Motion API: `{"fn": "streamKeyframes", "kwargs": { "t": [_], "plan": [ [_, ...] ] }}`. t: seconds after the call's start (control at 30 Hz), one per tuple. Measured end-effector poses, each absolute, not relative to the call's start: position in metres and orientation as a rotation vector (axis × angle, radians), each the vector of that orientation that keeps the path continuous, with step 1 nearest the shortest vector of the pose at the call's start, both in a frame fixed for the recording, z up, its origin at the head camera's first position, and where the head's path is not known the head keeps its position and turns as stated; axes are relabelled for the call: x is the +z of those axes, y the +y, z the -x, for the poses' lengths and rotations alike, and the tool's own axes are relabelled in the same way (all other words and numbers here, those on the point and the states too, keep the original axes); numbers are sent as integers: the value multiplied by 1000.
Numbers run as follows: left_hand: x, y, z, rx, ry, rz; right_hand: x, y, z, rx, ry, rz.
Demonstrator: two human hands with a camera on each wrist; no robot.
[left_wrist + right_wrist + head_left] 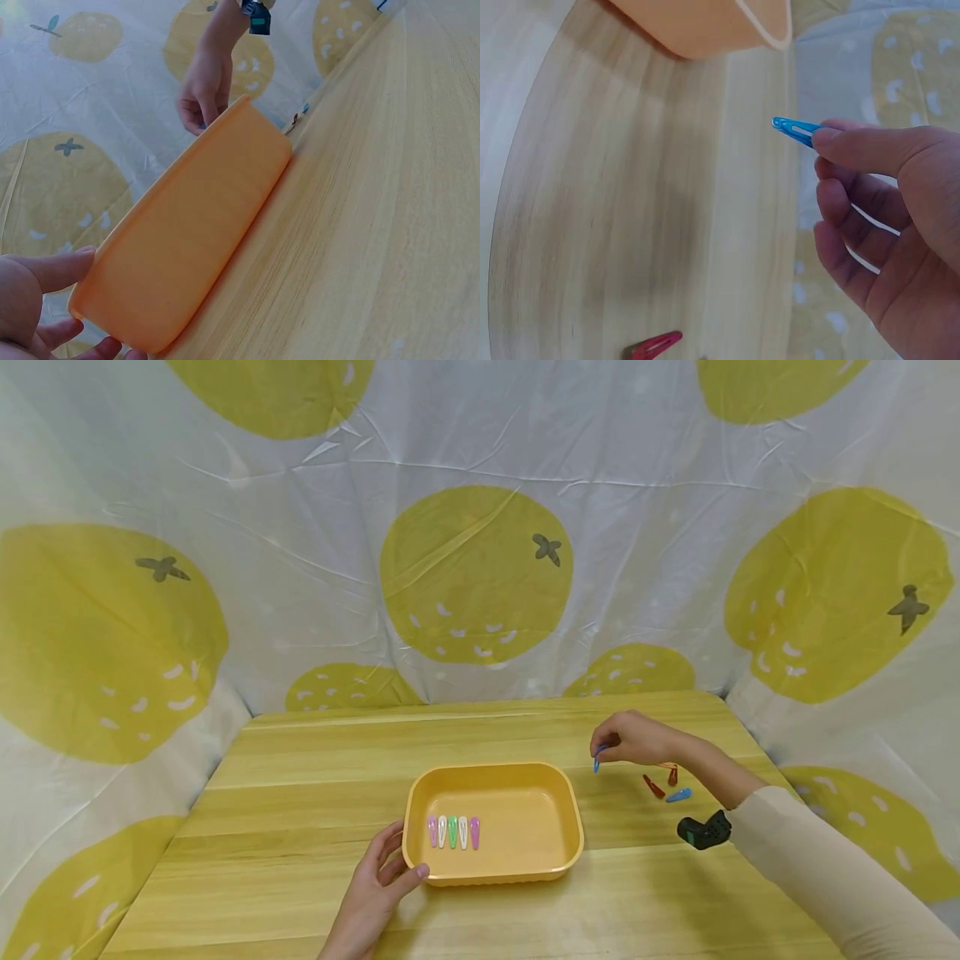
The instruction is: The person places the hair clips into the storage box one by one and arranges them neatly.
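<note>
A blue snap hair clip is pinched between the thumb and forefinger of my right hand, raised to the right of a yellow-orange plastic tray. My left hand grips the tray's near left corner, thumb at the rim and fingers along the outside wall. Inside the tray, toward its left, several hair clips lie side by side in a row: purple, white, and a green clip in the middle. Beneath the right forearm, a red clip and another blue clip lie on the table.
Another red clip lies close by, partly covered by the right arm. A black device is seen at the right wrist. The wooden table ends at a hanging cloth printed with yellow fruit, which surrounds the back and sides.
</note>
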State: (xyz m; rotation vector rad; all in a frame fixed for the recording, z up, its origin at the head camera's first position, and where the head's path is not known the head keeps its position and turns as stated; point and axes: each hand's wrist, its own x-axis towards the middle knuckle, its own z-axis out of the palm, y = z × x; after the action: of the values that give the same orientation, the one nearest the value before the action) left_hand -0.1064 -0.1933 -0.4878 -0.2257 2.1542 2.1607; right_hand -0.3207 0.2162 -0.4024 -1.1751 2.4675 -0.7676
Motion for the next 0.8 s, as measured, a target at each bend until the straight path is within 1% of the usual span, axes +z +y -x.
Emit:
{"fn": "streamKeyframes", "kwargs": {
  "t": [0.6, 0.8],
  "plan": [
    [-488, -193, 107, 2158, 2159, 222, -389, 168, 314, -741, 2442, 1274],
    [-488, -193, 107, 2161, 2156, 222, -392, 147, 314, -748, 2376, 1350]
  ]
}}
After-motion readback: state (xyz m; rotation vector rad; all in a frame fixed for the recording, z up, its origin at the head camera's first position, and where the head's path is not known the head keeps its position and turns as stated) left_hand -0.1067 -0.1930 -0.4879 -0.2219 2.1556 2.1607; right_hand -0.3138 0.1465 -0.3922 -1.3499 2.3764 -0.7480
